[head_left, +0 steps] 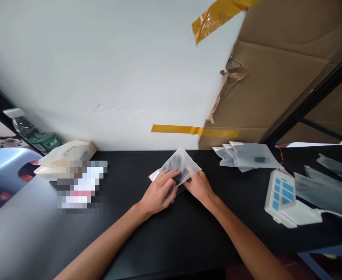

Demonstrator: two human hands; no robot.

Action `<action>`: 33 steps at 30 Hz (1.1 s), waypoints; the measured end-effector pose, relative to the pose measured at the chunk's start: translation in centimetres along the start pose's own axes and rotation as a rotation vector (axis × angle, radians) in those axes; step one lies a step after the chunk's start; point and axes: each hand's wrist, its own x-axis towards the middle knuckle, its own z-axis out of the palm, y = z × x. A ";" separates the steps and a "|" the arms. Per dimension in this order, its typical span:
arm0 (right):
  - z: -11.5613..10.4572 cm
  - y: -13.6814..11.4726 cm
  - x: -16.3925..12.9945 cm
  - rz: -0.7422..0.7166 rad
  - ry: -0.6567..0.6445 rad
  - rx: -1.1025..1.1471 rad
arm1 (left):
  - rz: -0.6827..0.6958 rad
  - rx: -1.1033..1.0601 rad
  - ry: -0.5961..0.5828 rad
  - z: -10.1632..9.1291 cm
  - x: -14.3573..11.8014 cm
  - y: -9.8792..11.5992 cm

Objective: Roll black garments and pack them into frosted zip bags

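You get even, soft daylight-like light here; the white wall (100, 70) is bright but not blown out. The black table (165, 241) takes a dull grey sheen at its left side. Shadows under your hands are faint. Straight lines bow strongly toward the edges, and the corners look stretched. A pixelated block (81, 186) masks one patch; focus is slightly soft throughout.

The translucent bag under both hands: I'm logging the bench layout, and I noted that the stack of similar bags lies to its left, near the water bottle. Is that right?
Not quite. The head view shows the stack of similar bags to the right of the translucent bag that the left hand and right hand press on, by the cardboard. The water bottle is far left.
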 end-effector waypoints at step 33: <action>0.0 -0.5 -0.6 -0.393 -0.109 0.255 | 0.152 0.108 0.003 -0.8 -0.2 -2.5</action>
